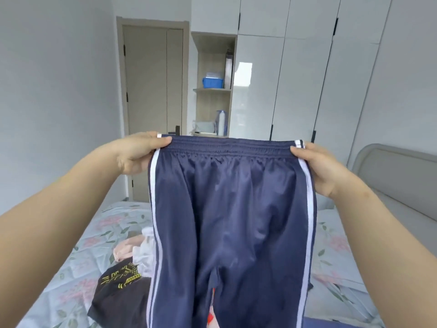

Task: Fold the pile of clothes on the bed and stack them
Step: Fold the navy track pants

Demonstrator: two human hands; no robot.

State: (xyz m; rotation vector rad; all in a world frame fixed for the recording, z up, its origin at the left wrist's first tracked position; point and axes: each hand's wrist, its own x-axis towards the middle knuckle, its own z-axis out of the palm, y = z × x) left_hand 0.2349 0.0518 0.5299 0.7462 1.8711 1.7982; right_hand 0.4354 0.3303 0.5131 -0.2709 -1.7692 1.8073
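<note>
- Left hand (pixel 136 153): raised above the bed; grip pinching the left end of the waistband, thumb on the near face, fingers hidden behind the cloth.
- Right hand (pixel 319 169): raised level with the left; grip pinching the right end of the waistband, thumb on the near face, fingers behind.
- Trousers (pixel 231 221): navy, shiny, white stripes down both side seams, elastic waistband stretched flat between the two hands; legs hang straight down over the near edge of the bed.
- Bed (pixel 71 268): pale sheet with a pink flower and green leaf print; headboard (pixel 397 176) at its right end.
- Pile of clothes, on the bed toward its near edge, partly hidden behind the trousers: dark garment (pixel 120 294) with yellow print in front, pink garment (pixel 124 249) and white garment (pixel 146 249) behind it, all touching.
- Wardrobe (pixel 307 67): white glossy doors, beyond the far edge of the bed.
- Shelf: blue basket (pixel 212 82) above, white bottle (pixel 221 123) below.
- Door (pixel 151 91): beige, closed, left of the shelf.
</note>
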